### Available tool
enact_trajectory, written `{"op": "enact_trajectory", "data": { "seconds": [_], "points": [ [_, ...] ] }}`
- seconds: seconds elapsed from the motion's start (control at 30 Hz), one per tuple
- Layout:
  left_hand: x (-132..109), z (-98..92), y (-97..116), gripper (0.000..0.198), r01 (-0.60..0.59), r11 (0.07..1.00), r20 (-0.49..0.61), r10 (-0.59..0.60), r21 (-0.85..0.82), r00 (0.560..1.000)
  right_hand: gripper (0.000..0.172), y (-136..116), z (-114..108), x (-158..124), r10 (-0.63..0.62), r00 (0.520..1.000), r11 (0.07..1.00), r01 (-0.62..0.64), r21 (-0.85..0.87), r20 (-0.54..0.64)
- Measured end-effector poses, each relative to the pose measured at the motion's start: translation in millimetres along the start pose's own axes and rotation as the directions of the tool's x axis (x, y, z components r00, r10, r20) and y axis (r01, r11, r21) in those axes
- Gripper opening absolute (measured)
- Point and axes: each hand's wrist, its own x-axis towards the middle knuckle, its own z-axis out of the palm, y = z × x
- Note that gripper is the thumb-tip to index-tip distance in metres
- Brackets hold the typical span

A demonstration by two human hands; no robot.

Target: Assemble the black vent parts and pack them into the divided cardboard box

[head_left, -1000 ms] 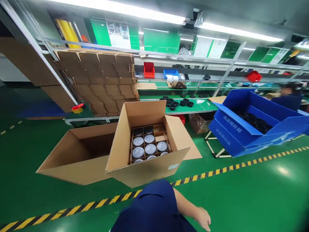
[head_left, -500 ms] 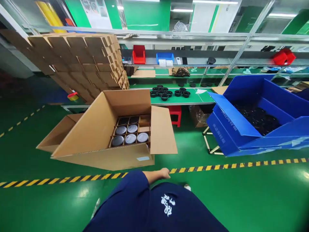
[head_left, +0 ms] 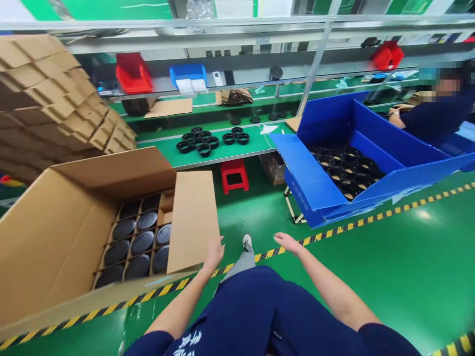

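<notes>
My left hand (head_left: 214, 253) is beside the flap (head_left: 195, 217) of a large cardboard carton, its fingers partly spread and nothing in them; whether it touches the flap I cannot tell. Inside the carton (head_left: 74, 217), round dark-lidded containers (head_left: 143, 242) stand in cardboard dividers. Over the floor, my right hand (head_left: 287, 242) hangs with loosely extended fingers and holds nothing. It is nearest to a big blue bin (head_left: 315, 178), which holds many black ring-shaped parts (head_left: 349, 170).
Black round cups (head_left: 204, 148) sit on the green bench (head_left: 178, 160), with a red stool (head_left: 234, 175) below. Folded cardboard (head_left: 85, 109) is stacked at left. A co-worker (head_left: 434, 109) is behind the blue bin. Striped tape (head_left: 274, 253) crosses the floor.
My view has swung right and come closer to the bench. My right hand and the co-worker have come into view. My left hand now appears further left, by the carton flap.
</notes>
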Motion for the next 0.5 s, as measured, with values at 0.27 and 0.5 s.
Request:
{"op": "enact_trajectory", "data": {
  "seconds": [0.27, 0.5],
  "points": [
    [143.2, -39.3, -49.5, 0.060, 0.222, 0.908, -0.309, -0.110, 0.356, 0.945, 0.043, -52.8, -199.7, 110.2, -0.394, 0.784, 0.875, 0.161, -0.457, -0.479],
    [202.6, -39.9, -102.5, 0.060, 0.418, 0.825, -0.172, -0.380, 0.380, 0.909, 0.049, -10.7, -360.3, 156.3, 0.048, 0.662, 0.820, -0.454, -0.349, -0.748]
  ]
}}
